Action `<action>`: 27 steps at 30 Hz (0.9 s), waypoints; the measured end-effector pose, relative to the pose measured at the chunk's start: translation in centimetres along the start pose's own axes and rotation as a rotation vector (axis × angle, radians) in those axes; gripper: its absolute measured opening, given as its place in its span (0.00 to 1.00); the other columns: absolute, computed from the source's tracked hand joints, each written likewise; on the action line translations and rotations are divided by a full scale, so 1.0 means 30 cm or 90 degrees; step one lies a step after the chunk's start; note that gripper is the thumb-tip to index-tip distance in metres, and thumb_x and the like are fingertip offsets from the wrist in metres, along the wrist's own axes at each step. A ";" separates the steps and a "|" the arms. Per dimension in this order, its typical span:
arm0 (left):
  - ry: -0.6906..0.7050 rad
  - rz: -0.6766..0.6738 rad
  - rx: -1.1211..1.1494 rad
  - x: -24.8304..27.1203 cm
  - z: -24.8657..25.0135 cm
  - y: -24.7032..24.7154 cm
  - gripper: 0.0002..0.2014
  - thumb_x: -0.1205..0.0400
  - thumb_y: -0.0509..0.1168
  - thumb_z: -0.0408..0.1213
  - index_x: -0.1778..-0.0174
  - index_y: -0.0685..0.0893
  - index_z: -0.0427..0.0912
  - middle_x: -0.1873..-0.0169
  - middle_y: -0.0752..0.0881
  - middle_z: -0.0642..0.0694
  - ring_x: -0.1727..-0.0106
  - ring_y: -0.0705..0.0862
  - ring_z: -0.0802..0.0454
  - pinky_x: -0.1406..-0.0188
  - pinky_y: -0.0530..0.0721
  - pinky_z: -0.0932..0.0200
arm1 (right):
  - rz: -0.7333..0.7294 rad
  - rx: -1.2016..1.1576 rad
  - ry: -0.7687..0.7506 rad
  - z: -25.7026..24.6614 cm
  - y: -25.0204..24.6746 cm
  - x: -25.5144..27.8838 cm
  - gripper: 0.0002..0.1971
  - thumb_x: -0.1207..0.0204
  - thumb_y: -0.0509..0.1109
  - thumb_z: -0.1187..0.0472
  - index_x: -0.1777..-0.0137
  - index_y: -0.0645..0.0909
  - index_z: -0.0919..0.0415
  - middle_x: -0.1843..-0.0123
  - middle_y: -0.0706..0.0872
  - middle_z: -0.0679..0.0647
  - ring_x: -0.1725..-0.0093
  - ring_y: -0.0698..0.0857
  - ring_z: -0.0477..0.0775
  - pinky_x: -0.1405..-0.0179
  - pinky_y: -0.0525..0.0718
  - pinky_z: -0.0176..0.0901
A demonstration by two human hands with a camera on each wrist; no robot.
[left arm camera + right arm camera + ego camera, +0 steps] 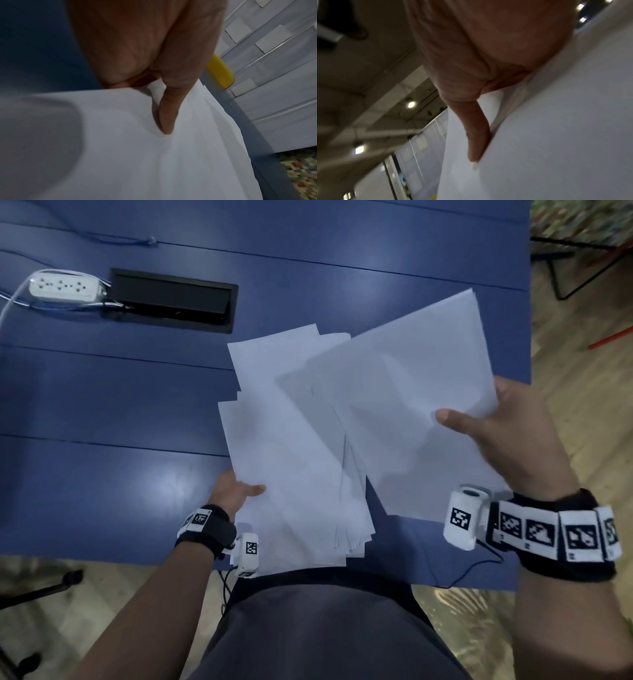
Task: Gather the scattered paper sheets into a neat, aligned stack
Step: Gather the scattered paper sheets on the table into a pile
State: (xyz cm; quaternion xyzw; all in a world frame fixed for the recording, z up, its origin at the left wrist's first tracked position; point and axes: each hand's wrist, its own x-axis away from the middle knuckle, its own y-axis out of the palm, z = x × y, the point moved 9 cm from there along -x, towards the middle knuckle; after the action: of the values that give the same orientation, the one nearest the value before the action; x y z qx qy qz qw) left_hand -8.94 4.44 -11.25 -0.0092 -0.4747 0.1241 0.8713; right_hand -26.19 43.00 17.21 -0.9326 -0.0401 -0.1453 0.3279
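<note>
The blue table (137, 392) spreads under my arms; over its near edge, toward five o'clock, I hold the paper sheets in two fans; my left hand (233, 493) pinches the uneven bundle (291, 446) at its seven-o'clock edge, thumb on top; my right hand (507, 436) pinches the loose sheets (404, 392) at three o'clock, tilted across the bundle and overlapping it; at ten o'clock lie a black cable hatch (174, 299) and, just beside it, a white power strip (65, 285).

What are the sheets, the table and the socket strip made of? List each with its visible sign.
Sheets: thin matte white paper; they bend and fan in the hands.
Table: smooth blue top, semi-gloss, probably laminate or painted board; it reflects lights softly.
Socket strip: white glossy plastic, likely moulded.
</note>
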 end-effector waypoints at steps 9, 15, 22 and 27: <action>-0.176 -0.035 0.172 -0.016 -0.072 0.001 0.62 0.39 0.59 0.93 0.09 0.64 0.67 0.10 0.63 0.59 0.07 0.61 0.47 0.09 0.59 0.30 | -0.128 -0.171 0.142 0.272 0.611 -0.151 0.21 0.38 0.89 0.60 0.45 0.91 0.62 0.47 0.94 0.55 0.43 0.93 0.61 0.40 0.89 0.62; 0.002 -0.006 0.090 0.020 0.033 0.026 0.21 0.22 0.84 0.46 0.35 0.91 0.47 0.37 0.94 0.48 0.31 0.90 0.42 0.21 0.81 0.39 | -0.154 0.033 0.268 0.426 0.875 -0.122 0.27 0.29 0.82 0.48 0.35 0.82 0.62 0.39 0.86 0.47 0.36 0.85 0.56 0.39 0.83 0.44; 0.047 0.033 0.009 -0.041 -0.004 0.001 0.18 0.22 0.80 0.27 0.37 0.91 0.42 0.43 0.96 0.44 0.39 0.93 0.37 0.28 0.86 0.32 | 0.102 0.060 0.355 0.360 0.644 -0.428 0.35 0.31 0.82 0.51 0.27 0.73 0.61 0.25 0.71 0.60 0.25 0.73 0.64 0.31 0.77 0.56; 0.060 0.020 0.014 -0.080 -0.033 -0.013 0.21 0.28 0.82 0.32 0.37 0.92 0.41 0.44 0.97 0.45 0.40 0.94 0.37 0.29 0.87 0.30 | -0.022 -0.076 0.435 0.305 0.709 -0.524 0.37 0.37 0.82 0.54 0.29 0.73 0.65 0.32 0.84 0.61 0.35 0.85 0.67 0.32 0.84 0.58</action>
State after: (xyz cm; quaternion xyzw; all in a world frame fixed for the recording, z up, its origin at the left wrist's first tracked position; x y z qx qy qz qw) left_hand -9.30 3.61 -13.72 -0.0129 -0.4314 0.1425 0.8907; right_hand -35.35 32.39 -7.01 -0.8467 0.0646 -0.4570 0.2649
